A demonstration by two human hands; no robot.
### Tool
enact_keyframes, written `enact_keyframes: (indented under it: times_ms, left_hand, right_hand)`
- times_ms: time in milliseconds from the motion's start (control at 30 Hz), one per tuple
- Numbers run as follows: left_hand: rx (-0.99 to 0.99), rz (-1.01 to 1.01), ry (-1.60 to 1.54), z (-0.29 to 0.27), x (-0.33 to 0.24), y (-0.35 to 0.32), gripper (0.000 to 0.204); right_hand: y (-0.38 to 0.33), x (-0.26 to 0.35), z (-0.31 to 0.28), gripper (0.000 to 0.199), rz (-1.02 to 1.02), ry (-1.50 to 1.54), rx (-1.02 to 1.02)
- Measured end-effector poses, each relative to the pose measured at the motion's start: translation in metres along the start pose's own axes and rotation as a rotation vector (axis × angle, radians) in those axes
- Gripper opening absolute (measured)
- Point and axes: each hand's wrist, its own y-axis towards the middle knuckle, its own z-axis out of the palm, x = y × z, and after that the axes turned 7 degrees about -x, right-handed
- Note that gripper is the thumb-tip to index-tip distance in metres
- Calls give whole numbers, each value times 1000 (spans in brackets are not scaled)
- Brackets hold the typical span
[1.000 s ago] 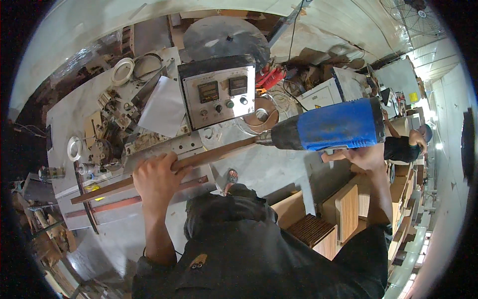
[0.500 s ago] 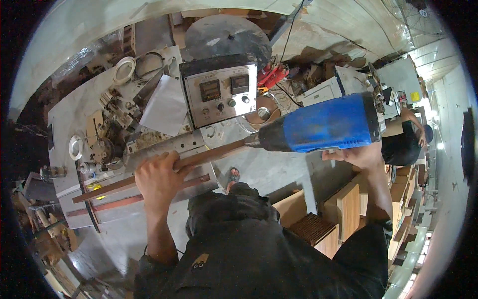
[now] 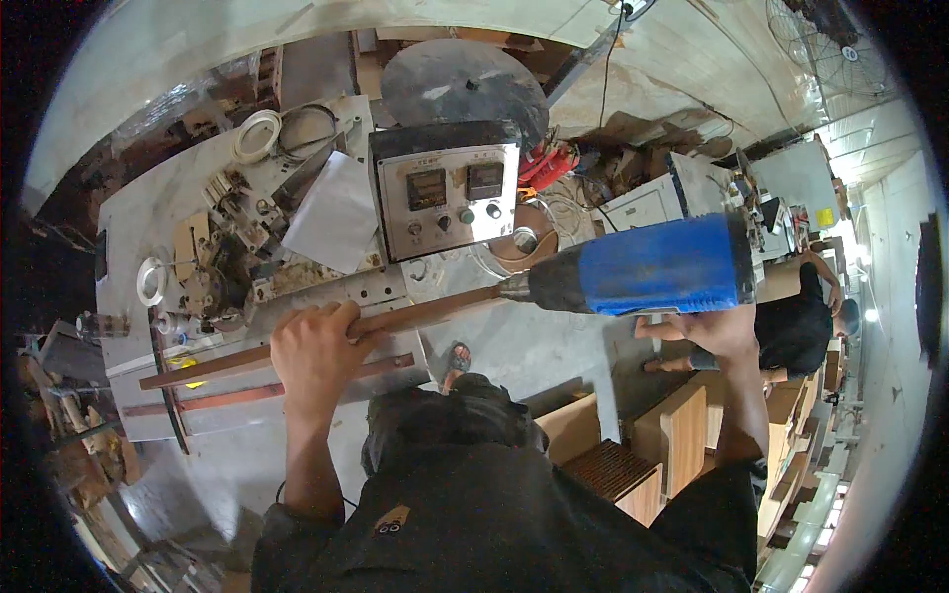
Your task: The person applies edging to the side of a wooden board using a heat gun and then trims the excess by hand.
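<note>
My left hand (image 3: 316,348) is closed around a long, thin brown wooden strip (image 3: 435,312), which slants over the front edge of the workbench. My right hand (image 3: 720,331) grips a blue and black heat gun (image 3: 657,267) from below, its handle mostly hidden by the hand and the body. The gun's metal nozzle points left and lies at the strip's right end; whether they touch I cannot tell. Below the held strip, a reddish strip (image 3: 297,387) runs along the bench edge.
A control box (image 3: 450,198) with displays and knobs stands on the bench (image 3: 138,232), beside a white sheet (image 3: 336,212) and greasy machine parts (image 3: 213,282). Behind are a dark round disc (image 3: 465,89) and a roll of tape (image 3: 524,242). Wooden panels (image 3: 682,435) stand lower right; another person (image 3: 796,321) bends nearby.
The heat gun has shifted slightly right and down, and its nozzle has moved a little along with it. My left hand keeps its hold on the wooden strip.
</note>
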Motion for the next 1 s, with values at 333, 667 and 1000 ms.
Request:
enact_keyframes:
  times_ms: [333,667,1000]
  left_hand:
    - [21,-2,7,-2,-1,0,42]
    - [7,5,11,-1,-1,4,42]
    - [20,-39,17,3,-3,7,51]
  right_hand:
    - [7,23,6,41,-147,-140,-128]
    - [7,25,0,28,-138,-189,-164]
    - [26,37,11,48,-420,-492,-135]
